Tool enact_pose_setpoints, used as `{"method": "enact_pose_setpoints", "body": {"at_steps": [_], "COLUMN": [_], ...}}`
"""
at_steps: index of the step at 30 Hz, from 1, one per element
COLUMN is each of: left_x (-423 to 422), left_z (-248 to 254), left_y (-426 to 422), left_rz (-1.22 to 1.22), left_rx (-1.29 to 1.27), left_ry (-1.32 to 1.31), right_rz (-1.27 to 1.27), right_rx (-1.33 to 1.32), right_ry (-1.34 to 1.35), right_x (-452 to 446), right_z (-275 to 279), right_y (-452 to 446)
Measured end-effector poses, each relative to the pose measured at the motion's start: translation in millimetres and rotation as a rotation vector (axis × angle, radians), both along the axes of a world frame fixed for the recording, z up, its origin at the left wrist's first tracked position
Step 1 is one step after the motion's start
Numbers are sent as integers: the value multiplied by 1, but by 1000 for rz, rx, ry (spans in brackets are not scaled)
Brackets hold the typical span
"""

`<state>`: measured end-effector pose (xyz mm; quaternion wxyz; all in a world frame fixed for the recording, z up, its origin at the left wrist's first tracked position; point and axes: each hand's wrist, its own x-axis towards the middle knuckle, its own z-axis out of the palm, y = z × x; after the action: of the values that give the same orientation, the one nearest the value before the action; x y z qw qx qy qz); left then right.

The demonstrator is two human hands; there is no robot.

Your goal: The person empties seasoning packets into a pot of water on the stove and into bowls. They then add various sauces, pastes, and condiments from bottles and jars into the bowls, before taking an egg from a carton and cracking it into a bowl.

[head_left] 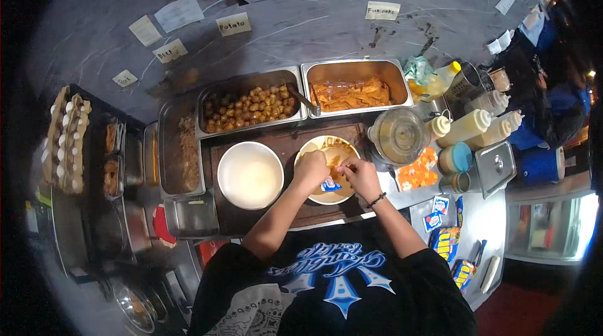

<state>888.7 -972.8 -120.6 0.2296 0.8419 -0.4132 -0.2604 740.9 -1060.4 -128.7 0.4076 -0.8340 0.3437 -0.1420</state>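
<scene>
Both my hands are over the right white bowl (299, 193), which has brown sauce or food smeared on its inner wall. My left hand (311, 173) is closed at the bowl's left side, with a small blue and white sachet (330, 184) at its fingertips. My right hand (363, 180) reaches in from the right with its fingers pinched together close to the sachet. What these fingers hold is too small to make out. Beside my left forearm stands a second white bowl (250, 175) with a pale inside.
Behind the bowls are metal trays of small potatoes (251, 108) and sliced fish cake (355, 94). A clear lidded container (397, 137) and squeeze bottles (465, 129) stand right. More sachets (436, 211) and yellow-blue packs (445, 243) lie there; egg cartons (66, 141) stand far left.
</scene>
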Motion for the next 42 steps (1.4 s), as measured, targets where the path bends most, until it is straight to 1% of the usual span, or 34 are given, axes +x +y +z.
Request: {"method": "enact_pose_setpoints", "body": {"at_steps": [2, 3, 5, 6, 8, 10, 12, 14, 16, 17, 18, 20, 21, 23, 24, 26, 28, 30, 33, 36, 40, 42], "left_x": [1, 2, 2, 2, 2, 3, 4, 5, 4, 7, 8, 11, 13, 15, 14, 11, 9, 7, 3, 3, -2, -3], "left_z": [-5, -5, -5, -5, -1, 9, 20, 31, 44, 47, 45, 34, 26, 19, 19, 19, 21, 23, 25, 27, 30, 34], "left_y": [1, 0, 0, 0, 0, 0, 6, 16, 28, 32, 35, 41, 42, 40, 40, 38, 37, 38, 37, 36, 38, 38], "left_rz": [9, 21, 44, 51, 62, 59, 61, 58, 63, 0, -3, -192, -195, -256, -256, -204, -210, -220, -190, -145, -119, -104], "left_rx": [-6, -8, -9, -28, -49, 87, 53, 23, -136, -162, -157, -360, -359, -384, -388, -441, -435, -425, -467, -455, -476, -470], "left_ry": [9, 25, 40, 55, 68, 318, 319, 318, -87, -84, -88, -69, -72, -181, -184, -256, -288, -319, -353, -412, -374, -341], "right_rz": [38, 46, 253, 262, 466, 471, 526, 507, 503, 540, 537, 637, 666, 685, 707, 696, 690, 626, 597, 591, 546, 570], "right_rx": [212, 213, 95, 94, -227, -276, -387, -367, -356, -337, -333, -358, -364, -355, -347, -377, -406, -456, -471, -426, -430, -396], "right_ry": [97, 97, 25, 25, -58, -52, 15, 34, -37, -2, -7, -51, 35, -21, -74, -98, -127, -211, -242, -247, -272, -181], "right_x": [-4, -7, -15, -18, -21, -20, -20, -19, -13, -13, -11, -7, -5, -1, 1, 2, 4, 4, 3, 1, -3, -5], "right_z": [11, 20, 38, 40, 43, 36, 32, 29, 35, 41, 38, 35, 41, 37, 36, 36, 34, 27, 18, 17, 30, 38], "right_y": [2, 5, 10, 10, 10, 5, -5, -17, -28, -32, -37, -43, -43, -48, -50, -52, -54, -53, -44, -40, -38, -33]}}
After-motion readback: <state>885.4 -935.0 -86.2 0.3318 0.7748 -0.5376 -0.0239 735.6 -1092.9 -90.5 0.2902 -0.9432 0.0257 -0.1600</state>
